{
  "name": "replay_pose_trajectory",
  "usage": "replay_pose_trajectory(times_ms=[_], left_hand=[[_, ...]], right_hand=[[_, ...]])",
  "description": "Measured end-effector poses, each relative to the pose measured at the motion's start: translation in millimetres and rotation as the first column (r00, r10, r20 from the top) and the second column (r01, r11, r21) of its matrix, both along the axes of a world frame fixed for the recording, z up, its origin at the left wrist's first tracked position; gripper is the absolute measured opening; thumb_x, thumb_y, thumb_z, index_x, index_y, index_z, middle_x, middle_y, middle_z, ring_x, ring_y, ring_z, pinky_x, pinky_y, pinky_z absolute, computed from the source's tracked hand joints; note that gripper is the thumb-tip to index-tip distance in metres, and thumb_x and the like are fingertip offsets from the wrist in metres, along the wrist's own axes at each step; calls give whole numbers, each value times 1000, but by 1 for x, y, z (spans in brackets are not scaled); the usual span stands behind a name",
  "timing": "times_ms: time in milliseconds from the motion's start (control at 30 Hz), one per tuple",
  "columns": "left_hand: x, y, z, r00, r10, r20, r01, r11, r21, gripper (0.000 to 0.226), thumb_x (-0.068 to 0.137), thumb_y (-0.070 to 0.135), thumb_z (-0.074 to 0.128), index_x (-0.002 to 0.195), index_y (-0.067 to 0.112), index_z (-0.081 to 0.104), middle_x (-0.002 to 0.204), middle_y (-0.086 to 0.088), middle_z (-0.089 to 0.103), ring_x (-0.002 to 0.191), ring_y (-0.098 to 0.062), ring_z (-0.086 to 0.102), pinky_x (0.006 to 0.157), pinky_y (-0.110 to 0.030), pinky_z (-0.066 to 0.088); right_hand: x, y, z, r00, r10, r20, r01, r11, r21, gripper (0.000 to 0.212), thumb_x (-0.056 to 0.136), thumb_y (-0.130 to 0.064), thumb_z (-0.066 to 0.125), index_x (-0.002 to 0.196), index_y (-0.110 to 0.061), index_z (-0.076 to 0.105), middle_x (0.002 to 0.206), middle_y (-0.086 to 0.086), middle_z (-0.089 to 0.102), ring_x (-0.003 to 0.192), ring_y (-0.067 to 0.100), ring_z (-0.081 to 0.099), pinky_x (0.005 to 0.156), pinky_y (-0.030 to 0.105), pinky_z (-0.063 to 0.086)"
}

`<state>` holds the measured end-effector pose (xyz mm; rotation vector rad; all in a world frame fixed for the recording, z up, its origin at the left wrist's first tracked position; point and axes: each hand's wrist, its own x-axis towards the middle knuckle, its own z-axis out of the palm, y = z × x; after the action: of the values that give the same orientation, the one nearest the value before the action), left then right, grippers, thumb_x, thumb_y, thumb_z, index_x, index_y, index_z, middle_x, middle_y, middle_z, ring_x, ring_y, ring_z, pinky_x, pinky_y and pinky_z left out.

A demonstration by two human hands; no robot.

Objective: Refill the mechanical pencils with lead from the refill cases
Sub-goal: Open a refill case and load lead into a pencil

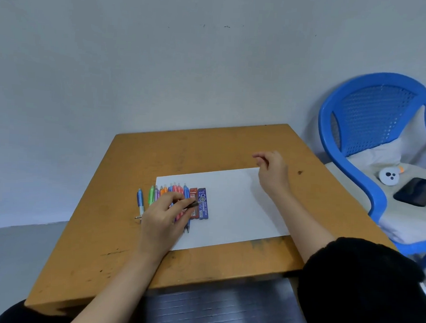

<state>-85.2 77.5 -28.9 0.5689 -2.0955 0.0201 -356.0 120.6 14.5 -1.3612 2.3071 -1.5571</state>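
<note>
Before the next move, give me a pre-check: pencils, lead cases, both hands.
1. Pencils in a row at the left edge of the paper: ok.
2. Red refill case and blue refill case on the paper beside the row: ok.
3. Left hand pinches a dark slim item; what it is: cannot tell.
4. Right hand at the paper's far corner; holding lead: cannot tell.
5. Either case open: cannot tell.

Blue chair [372,115] rt of table [207,148] — phone [417,195] on seat.
</note>
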Motion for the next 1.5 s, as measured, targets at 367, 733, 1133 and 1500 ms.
replay_pose_trajectory(times_ms=[367,733,1133,1500], left_hand=[[-1,1,2,999,-2,-40,2,1000,4,25,88,26,64,95,4,75,88,-8,67,80,-17,61,65,-29,54],[0,0,1,999,-13,-42,14,1000,20,23,88,20,64,99,4,74,89,-10,66,82,-17,60,69,-29,54],[0,0,0,999,-25,-24,26,1000,16,23,90,21,63,100,4,74,90,-10,66,84,-16,59,71,-26,52],[2,0,1,999,-47,16,46,998,34,26,90,23,62,102,3,74,92,-11,67,86,-18,61,75,-25,53]], right_hand=[[99,20,-9,883,456,110,-443,887,-130,34,91,7,49,95,-20,70,83,-11,57,72,0,56,70,9,41],[104,26,-35,854,513,86,-500,855,-142,27,86,8,57,97,-11,73,81,-11,61,75,2,59,68,11,44],[108,28,-37,876,478,58,-462,868,-181,23,85,-9,59,100,-21,72,85,-15,62,79,6,62,68,22,51],[111,32,-32,849,507,150,-478,857,-190,34,86,-2,63,98,-34,67,91,-11,68,82,7,65,71,25,54]])
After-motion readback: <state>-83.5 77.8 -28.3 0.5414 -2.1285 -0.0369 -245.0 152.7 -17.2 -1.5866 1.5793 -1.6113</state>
